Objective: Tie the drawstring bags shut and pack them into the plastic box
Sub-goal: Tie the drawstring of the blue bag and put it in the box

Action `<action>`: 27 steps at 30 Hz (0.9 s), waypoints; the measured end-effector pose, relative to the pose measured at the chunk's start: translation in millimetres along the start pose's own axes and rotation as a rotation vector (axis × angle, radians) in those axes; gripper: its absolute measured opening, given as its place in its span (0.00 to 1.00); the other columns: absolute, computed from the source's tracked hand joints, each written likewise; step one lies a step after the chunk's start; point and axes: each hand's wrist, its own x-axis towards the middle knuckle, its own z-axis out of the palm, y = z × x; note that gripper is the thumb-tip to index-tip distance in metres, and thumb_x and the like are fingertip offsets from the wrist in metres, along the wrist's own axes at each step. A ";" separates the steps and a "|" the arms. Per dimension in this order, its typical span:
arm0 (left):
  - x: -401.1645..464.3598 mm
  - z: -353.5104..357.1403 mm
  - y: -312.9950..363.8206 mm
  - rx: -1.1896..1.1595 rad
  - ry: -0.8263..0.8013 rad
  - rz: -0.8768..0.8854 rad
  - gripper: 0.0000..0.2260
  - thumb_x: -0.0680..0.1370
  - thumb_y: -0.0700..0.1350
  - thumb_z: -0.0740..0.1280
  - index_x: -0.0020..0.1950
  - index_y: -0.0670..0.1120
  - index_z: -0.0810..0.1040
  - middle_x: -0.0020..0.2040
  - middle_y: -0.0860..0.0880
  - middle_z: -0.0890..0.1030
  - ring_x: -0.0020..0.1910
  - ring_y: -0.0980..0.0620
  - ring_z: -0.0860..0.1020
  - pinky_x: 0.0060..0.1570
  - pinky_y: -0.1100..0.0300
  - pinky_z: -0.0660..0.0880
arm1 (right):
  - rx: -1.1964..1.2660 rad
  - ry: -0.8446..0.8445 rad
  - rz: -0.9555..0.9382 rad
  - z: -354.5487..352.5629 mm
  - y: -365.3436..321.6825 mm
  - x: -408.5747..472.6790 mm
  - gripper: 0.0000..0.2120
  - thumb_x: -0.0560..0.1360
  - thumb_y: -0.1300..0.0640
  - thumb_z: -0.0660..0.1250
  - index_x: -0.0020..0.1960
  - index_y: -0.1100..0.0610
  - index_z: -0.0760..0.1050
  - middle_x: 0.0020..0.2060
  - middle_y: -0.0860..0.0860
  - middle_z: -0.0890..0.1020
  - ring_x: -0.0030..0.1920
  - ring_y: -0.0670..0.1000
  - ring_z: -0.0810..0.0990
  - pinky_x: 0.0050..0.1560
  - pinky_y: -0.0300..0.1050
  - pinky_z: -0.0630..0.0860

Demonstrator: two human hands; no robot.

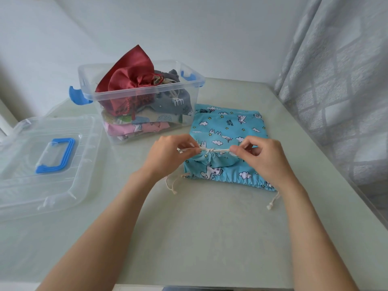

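Note:
A blue drawstring bag (227, 127) with cloud and unicorn prints lies flat on the table, right of centre. A second blue bag (218, 162) of the same print lies on top of it, its mouth gathered by a cream drawstring (210, 150) with a knot in the middle. My left hand (168, 154) pinches the left end of that string. My right hand (264, 156) pinches the right end, and the string runs taut between them. The clear plastic box (189, 97) with blue latches stands behind my left hand. It holds a red satin bag (130, 80), a grey bag and other printed bags.
The box's clear lid (31, 185) with a blue handle (56, 155) lies on the table at the left. A grey curtain (336, 80) hangs along the table's right edge. The lower bag's cream cord ends (172, 185) trail on the table near its corners.

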 end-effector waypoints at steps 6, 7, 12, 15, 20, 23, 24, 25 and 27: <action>-2.5 7.1 5.6 0.033 -0.053 0.000 0.04 0.73 0.52 0.70 0.43 0.54 0.80 0.39 0.59 0.79 0.41 0.60 0.77 0.43 0.61 0.74 | 0.604 -0.234 0.165 11.9 -21.7 -1.6 0.10 0.70 0.53 0.69 0.33 0.56 0.72 0.45 0.48 0.81 0.21 0.45 0.66 0.35 0.39 0.74; -2.8 7.8 6.2 0.038 -0.070 -0.001 0.03 0.73 0.53 0.70 0.42 0.55 0.79 0.39 0.59 0.79 0.42 0.61 0.78 0.44 0.60 0.74 | 0.649 -0.247 0.169 14.3 -23.1 -2.0 0.09 0.69 0.53 0.67 0.34 0.56 0.73 0.50 0.48 0.82 0.21 0.44 0.66 0.34 0.39 0.75; -1.6 8.7 7.3 0.036 -0.109 -0.033 0.06 0.74 0.54 0.68 0.43 0.52 0.79 0.39 0.61 0.78 0.41 0.63 0.76 0.42 0.65 0.71 | 0.576 -0.216 0.147 19.5 -17.5 -0.9 0.05 0.74 0.56 0.65 0.46 0.58 0.77 0.44 0.52 0.84 0.19 0.45 0.64 0.27 0.37 0.72; -0.2 2.4 7.2 -0.084 -0.115 -0.044 0.07 0.73 0.55 0.68 0.40 0.53 0.77 0.37 0.60 0.79 0.39 0.64 0.77 0.38 0.71 0.70 | 0.395 -0.144 0.141 23.5 -10.3 1.0 0.06 0.77 0.61 0.64 0.49 0.55 0.79 0.39 0.50 0.83 0.19 0.45 0.63 0.25 0.38 0.72; -2.3 -12.2 11.6 -0.356 -0.296 -0.090 0.18 0.69 0.59 0.64 0.39 0.44 0.78 0.36 0.52 0.81 0.35 0.56 0.75 0.41 0.64 0.71 | 0.251 -0.098 0.135 26.9 -5.2 1.4 0.09 0.78 0.60 0.63 0.48 0.48 0.78 0.40 0.49 0.83 0.19 0.43 0.64 0.24 0.37 0.70; -4.7 -15.2 15.1 -0.550 -0.368 -0.052 0.13 0.72 0.52 0.65 0.43 0.42 0.77 0.37 0.56 0.81 0.39 0.59 0.76 0.43 0.67 0.72 | 0.203 -0.101 0.148 26.0 -3.5 1.7 0.09 0.78 0.61 0.62 0.48 0.48 0.77 0.41 0.46 0.83 0.19 0.44 0.64 0.23 0.35 0.68; -5.0 -14.8 15.8 -0.595 -0.375 -0.042 0.10 0.73 0.49 0.65 0.44 0.42 0.77 0.38 0.55 0.81 0.41 0.58 0.78 0.43 0.67 0.73 | 0.188 -0.106 0.152 26.0 -2.5 2.1 0.08 0.79 0.62 0.61 0.48 0.49 0.75 0.42 0.45 0.82 0.19 0.44 0.64 0.23 0.35 0.68; -5.2 -13.8 16.4 -0.635 -0.382 -0.041 0.09 0.73 0.47 0.65 0.45 0.41 0.76 0.39 0.54 0.82 0.41 0.57 0.79 0.44 0.67 0.74 | 0.167 -0.111 0.153 26.6 -1.3 2.6 0.08 0.79 0.62 0.61 0.49 0.50 0.74 0.42 0.43 0.82 0.19 0.44 0.64 0.24 0.36 0.68; -6.0 -11.8 18.9 -0.672 -0.402 -0.050 0.08 0.74 0.43 0.64 0.46 0.39 0.75 0.39 0.52 0.82 0.40 0.56 0.80 0.43 0.66 0.74 | 0.113 -0.121 0.135 28.8 0.7 3.3 0.05 0.79 0.61 0.62 0.49 0.51 0.72 0.40 0.44 0.82 0.20 0.43 0.65 0.26 0.38 0.67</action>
